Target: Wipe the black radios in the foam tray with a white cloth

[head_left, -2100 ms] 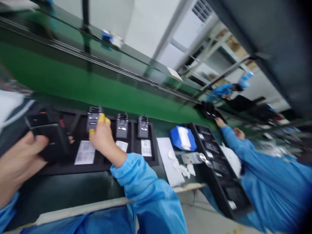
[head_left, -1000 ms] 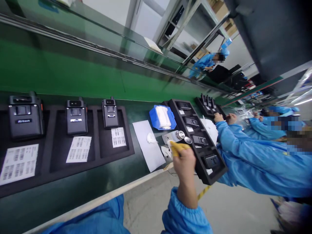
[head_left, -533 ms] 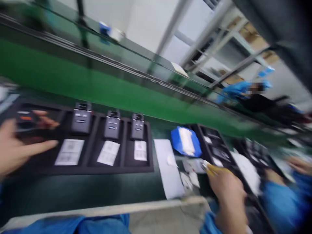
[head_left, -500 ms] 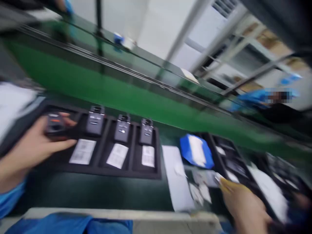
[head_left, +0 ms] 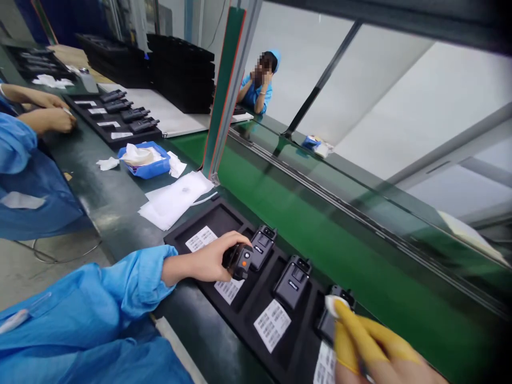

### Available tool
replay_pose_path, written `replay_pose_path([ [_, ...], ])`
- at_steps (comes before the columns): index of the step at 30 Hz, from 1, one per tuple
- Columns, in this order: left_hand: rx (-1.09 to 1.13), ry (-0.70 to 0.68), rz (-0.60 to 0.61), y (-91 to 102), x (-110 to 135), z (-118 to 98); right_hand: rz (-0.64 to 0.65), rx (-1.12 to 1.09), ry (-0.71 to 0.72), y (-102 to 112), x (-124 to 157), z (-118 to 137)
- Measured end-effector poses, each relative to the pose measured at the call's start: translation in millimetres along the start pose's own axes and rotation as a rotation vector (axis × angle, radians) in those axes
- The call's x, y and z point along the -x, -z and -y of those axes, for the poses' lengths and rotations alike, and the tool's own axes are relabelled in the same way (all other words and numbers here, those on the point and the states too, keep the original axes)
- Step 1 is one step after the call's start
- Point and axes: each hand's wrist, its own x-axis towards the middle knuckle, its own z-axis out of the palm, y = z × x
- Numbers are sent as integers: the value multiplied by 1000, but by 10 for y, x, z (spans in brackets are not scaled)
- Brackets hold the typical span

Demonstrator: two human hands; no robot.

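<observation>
My left hand [head_left: 210,260] is wrapped round a black handheld device [head_left: 242,262] with an orange button on its end, held above a black compartment tray [head_left: 224,217]. In the tray lie more such devices: one [head_left: 264,246] just beyond my left hand, another [head_left: 293,284] in the middle, and a third [head_left: 326,322] partly behind my right hand. Printed white label sheets [head_left: 272,325] lie beside them. Yellow finger coverings show on my right hand [head_left: 376,341], whose fingers pinch a small white wipe [head_left: 331,306] at the third device; whether it touches is unclear.
White sheets [head_left: 176,200] and a blue tray of tissues [head_left: 150,169] sit left of the compartment tray. Further left, a co-worker's hands [head_left: 50,113] are near another device tray [head_left: 90,120]. Stacked black trays [head_left: 180,74] and a post [head_left: 226,90] stand behind. A green partition [head_left: 320,229] borders the bench.
The view has swung left, bringing the co-worker and post into sight. My right hand has moved with the white wipe to the tray's right-hand device. My left hand still holds its device.
</observation>
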Motion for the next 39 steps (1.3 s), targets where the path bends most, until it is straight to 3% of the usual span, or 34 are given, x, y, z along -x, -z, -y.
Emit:
replay_pose_path([
  [5,49,37,-6,24,-7,9,75,-113,128,-293,-174,627],
  [10,86,52,18,27,1,-5,140,-228,171,-520,-270,868],
  [14,90,35,8,-8,29,26,192,-273,162,-564,-250,909],
  [23,33,-56,37,-60,16,38,180,-333,185,-505,-194,823],
  [28,43,-2,47,-43,4,14,171,-290,133,-535,-220,788],
  [34,71,9,56,-17,-4,17,184,-325,200,-569,-250,867],
  [39,58,31,61,-2,-11,-1,192,-344,202,-534,-225,785],
])
